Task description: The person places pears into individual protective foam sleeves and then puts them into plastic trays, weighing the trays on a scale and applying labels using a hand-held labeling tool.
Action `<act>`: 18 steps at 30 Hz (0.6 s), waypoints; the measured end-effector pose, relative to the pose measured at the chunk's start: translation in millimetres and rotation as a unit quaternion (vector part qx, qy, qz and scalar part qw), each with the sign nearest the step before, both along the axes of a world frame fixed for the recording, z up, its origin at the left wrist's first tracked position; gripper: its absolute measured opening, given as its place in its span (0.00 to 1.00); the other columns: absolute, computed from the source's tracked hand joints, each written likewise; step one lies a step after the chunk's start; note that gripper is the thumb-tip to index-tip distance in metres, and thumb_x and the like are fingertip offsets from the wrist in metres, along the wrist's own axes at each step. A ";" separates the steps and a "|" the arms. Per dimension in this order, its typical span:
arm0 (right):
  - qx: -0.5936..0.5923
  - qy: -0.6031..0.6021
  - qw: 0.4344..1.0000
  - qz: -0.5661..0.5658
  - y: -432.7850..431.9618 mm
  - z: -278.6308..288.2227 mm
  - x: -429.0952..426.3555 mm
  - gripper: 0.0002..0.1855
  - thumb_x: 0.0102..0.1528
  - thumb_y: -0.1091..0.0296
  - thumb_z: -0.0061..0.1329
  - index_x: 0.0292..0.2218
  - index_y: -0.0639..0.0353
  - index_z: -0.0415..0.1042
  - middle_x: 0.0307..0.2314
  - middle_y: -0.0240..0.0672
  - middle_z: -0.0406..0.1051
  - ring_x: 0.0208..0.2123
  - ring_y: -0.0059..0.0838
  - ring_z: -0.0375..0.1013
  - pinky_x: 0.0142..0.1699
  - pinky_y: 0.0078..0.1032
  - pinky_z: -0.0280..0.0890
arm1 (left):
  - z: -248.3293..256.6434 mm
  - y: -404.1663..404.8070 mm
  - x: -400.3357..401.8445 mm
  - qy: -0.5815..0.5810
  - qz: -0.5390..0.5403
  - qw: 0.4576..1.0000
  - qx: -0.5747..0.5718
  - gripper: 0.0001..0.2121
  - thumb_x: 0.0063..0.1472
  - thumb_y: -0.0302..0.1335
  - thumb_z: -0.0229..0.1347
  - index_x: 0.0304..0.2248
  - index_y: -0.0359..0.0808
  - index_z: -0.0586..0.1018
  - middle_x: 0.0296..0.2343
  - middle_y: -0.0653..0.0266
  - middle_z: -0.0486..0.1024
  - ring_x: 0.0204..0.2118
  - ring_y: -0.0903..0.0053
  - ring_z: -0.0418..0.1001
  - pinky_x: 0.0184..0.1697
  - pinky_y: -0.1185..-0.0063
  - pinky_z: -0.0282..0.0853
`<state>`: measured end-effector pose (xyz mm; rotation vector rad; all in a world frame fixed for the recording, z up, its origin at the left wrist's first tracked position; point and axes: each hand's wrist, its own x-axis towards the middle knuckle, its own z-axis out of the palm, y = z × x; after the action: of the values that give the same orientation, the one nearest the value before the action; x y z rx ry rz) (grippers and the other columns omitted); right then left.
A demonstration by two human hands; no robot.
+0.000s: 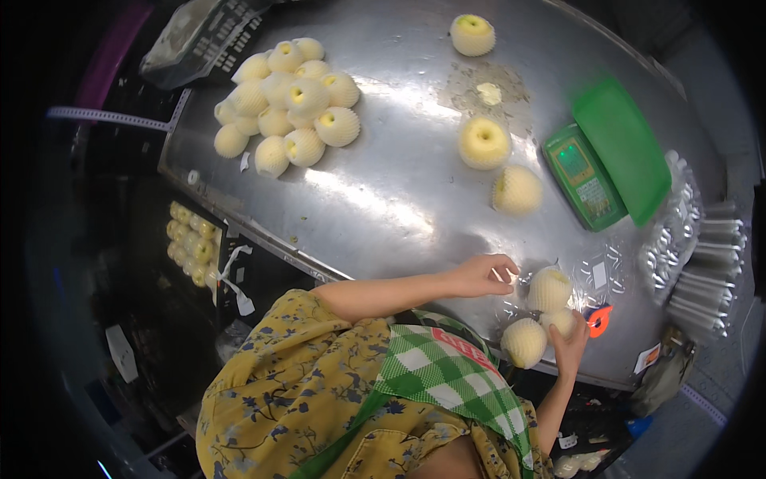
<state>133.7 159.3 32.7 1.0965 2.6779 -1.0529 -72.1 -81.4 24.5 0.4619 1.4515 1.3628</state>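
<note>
Three pale yellow fruits in foam net sleeves sit together near the table's front edge. My right hand (570,344) grips the middle netted fruit (558,323), thumb and fingers on either side. A second netted fruit (549,290) stands just beyond it, and a third netted fruit (523,342) lies to its left. My left hand (486,275) is empty beside the far fruit, its fingers loosely bent and apart from the thumb. Clear plastic film (598,275) with a white label lies right of the fruits. An orange tape dispenser (598,320) rests close to my right hand.
The metal table (371,251) bears a heap of netted fruits (293,102) at far left. Further netted fruits (485,142) stand beyond my hands. A green digital scale (583,176) and stacked clear plastic packaging (706,269) are at right. Unwrapped fruits (192,242) fill a crate below left.
</note>
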 end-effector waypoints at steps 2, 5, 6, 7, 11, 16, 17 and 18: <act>0.019 -0.001 0.999 0.043 13.7 -10.8 14.8 0.36 0.39 0.64 0.59 0.50 0.60 0.62 0.43 0.49 0.57 0.47 0.47 0.60 0.52 0.36 0.57 | -9.0 -15.8 2.7 0.016 0.032 0.999 0.006 0.20 0.54 0.31 0.57 0.45 0.34 0.70 0.36 0.60 0.73 0.37 0.78 0.70 0.40 0.78 0.67; 0.044 0.025 0.996 0.067 20.5 -21.5 12.5 0.34 0.40 0.63 0.59 0.48 0.59 0.64 0.43 0.49 0.57 0.45 0.48 0.61 0.51 0.36 0.58 | -2.2 -38.5 -1.7 0.012 0.078 0.997 -0.001 0.18 0.56 0.30 0.56 0.45 0.34 0.70 0.37 0.60 0.73 0.38 0.78 0.70 0.43 0.79 0.66; 0.055 0.030 0.996 0.068 18.9 -21.3 8.5 0.33 0.39 0.62 0.59 0.47 0.59 0.64 0.42 0.48 0.58 0.44 0.48 0.61 0.50 0.36 0.59 | 0.4 -45.6 -1.1 0.012 0.096 0.995 -0.008 0.18 0.56 0.30 0.56 0.46 0.34 0.70 0.38 0.60 0.73 0.39 0.78 0.70 0.43 0.79 0.66; 0.067 0.029 0.995 0.075 17.7 -20.8 5.9 0.33 0.39 0.62 0.60 0.47 0.59 0.64 0.42 0.48 0.58 0.43 0.49 0.62 0.49 0.36 0.59 | 0.8 -55.1 2.4 0.004 0.121 0.993 -0.013 0.18 0.57 0.30 0.55 0.46 0.34 0.70 0.38 0.60 0.73 0.39 0.78 0.70 0.44 0.79 0.66; 0.061 -0.012 0.992 0.111 18.0 -11.8 -6.0 0.34 0.39 0.62 0.60 0.47 0.59 0.63 0.41 0.48 0.59 0.42 0.47 0.63 0.48 0.36 0.60 | 6.7 -89.9 27.6 0.022 0.207 0.977 -0.035 0.18 0.56 0.30 0.56 0.46 0.34 0.70 0.39 0.60 0.73 0.41 0.77 0.70 0.45 0.79 0.66; -0.029 0.041 0.965 0.256 80.1 -46.6 6.7 0.34 0.40 0.63 0.60 0.47 0.61 0.61 0.40 0.46 0.65 0.40 0.37 0.66 0.45 0.30 0.62 | -0.4 -157.2 71.5 0.036 0.399 0.915 -0.036 0.17 0.56 0.27 0.56 0.45 0.36 0.71 0.38 0.61 0.73 0.41 0.78 0.70 0.44 0.79 0.67; -0.042 -0.014 0.963 0.267 82.2 -45.8 -2.7 0.34 0.41 0.63 0.60 0.47 0.61 0.61 0.38 0.45 0.66 0.38 0.35 0.67 0.43 0.29 0.63 | 3.1 -175.1 88.1 0.048 0.439 0.896 -0.043 0.17 0.56 0.27 0.56 0.45 0.36 0.71 0.38 0.61 0.72 0.41 0.78 0.71 0.43 0.80 0.67; -0.047 -0.068 0.959 0.271 79.0 -31.3 -8.5 0.33 0.41 0.63 0.60 0.47 0.62 0.62 0.37 0.43 0.67 0.36 0.33 0.68 0.41 0.28 0.63 | 12.7 -192.7 110.2 0.049 0.505 0.860 -0.045 0.15 0.55 0.28 0.56 0.43 0.35 0.72 0.35 0.63 0.73 0.37 0.79 0.71 0.40 0.82 0.67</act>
<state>125.2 238.3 1.4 0.3570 2.5500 -0.9402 38.1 -274.1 37.2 -0.3920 1.9343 2.0701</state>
